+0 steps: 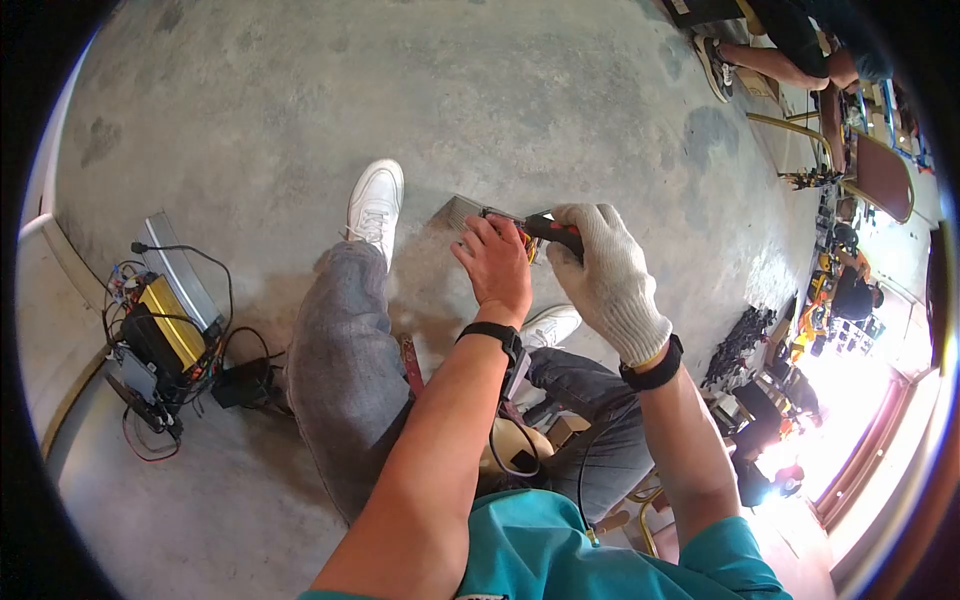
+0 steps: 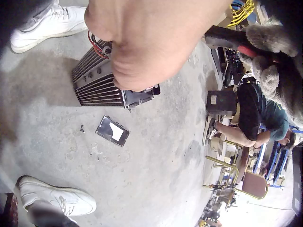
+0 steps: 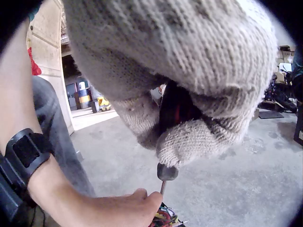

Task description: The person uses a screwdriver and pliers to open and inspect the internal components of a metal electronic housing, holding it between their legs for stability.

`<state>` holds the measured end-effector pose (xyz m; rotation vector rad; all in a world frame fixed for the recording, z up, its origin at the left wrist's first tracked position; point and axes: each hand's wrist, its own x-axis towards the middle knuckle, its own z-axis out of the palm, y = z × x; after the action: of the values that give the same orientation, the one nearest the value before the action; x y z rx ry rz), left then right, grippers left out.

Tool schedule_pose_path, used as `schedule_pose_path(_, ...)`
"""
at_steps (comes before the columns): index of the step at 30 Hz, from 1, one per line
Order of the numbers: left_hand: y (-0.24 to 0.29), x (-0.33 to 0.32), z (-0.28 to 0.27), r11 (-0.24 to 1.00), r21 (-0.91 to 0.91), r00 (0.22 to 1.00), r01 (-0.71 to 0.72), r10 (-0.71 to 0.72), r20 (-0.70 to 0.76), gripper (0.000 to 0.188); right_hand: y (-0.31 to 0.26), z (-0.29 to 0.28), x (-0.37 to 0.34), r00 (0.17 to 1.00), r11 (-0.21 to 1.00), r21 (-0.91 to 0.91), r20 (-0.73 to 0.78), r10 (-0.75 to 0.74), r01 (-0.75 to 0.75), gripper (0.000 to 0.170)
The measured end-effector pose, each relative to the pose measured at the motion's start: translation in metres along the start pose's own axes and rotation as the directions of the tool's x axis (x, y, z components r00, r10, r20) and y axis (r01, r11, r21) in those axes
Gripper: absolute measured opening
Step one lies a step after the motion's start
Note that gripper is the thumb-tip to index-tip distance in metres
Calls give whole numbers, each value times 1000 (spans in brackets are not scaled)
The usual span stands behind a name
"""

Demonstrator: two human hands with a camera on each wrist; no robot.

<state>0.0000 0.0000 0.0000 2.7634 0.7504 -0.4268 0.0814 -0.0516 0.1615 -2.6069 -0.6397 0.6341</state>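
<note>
My gloved right hand point(image 1: 607, 275) grips a screwdriver point(image 3: 168, 171) with a black and red handle. Its metal shaft points down at colored wires point(image 3: 165, 216) at the end of a finned metal case point(image 2: 97, 82). My bare left hand point(image 1: 497, 265) holds that same end, fingers bent over it, close beside the shaft in the right wrist view. The hand hides part of the case's end and what the screwdriver tip meets. On the floor by the case lies a small black cover plate point(image 2: 112, 131) with a white patch, small dark bits near it.
Left of my leg, an open electronic unit point(image 1: 170, 325) with a yellow block, loose cables and a black adapter point(image 1: 243, 382) sits on the floor. My white shoes point(image 1: 376, 200) flank the work. Another person point(image 2: 260, 113), a chair point(image 1: 880, 175) and cluttered equipment are to the right.
</note>
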Motion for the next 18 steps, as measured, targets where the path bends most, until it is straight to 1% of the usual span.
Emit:
schedule_pose_path(3, 3, -3, 0, 1000, -7, 1000, 2, -2, -2, 50, -1, -1, 0, 1000, 1000, -10, -1, -11, 11, 30)
schedule_pose_path(6, 1, -1, 3, 1000, 12, 999, 4, -3, -40, 50, -5, 0, 5, 1000, 999, -31, 30, -7, 8, 31)
schedule_pose_path(8, 0, 0, 4, 1000, -18, 999, 3, -4, -53, 49, -7, 2, 8, 997, 993, -103, 48, -58, 63, 31)
schedule_pose_path(9, 1, -1, 4, 1000, -20, 999, 4, -5, -52, 49, -11, 1, 9, 997, 992, -105, 50, -58, 63, 31)
schedule_pose_path(11, 1, 0, 3, 1000, 25, 1000, 7, -6, -26, 49, -22, -3, 12, 992, 986, -157, 124, -35, 54, 34)
schedule_pose_path(12, 2, 1, 7, 1000, 23, 1000, 10, -9, -26, 49, -25, -3, 14, 991, 986, -158, 125, -37, 57, 34)
schedule_pose_path(14, 4, 2, 14, 999, 27, 996, 41, -38, -87, 48, -30, -4, 17, 976, 972, -171, 174, -132, 162, 37)
schedule_pose_path(15, 4, 2, 14, 999, 24, 995, 45, -43, -87, 48, -36, -6, 19, 975, 971, -172, 177, -136, 166, 37)
schedule_pose_path(17, 4, 0, 13, 998, -43, 996, 35, -39, -76, 48, -50, -8, 22, 966, 962, -271, 251, 62, 9, 39)
schedule_pose_path(18, 3, 0, 8, 998, -46, 996, 40, -44, -77, 48, -50, -8, 23, 966, 962, -273, 254, 58, 14, 39)
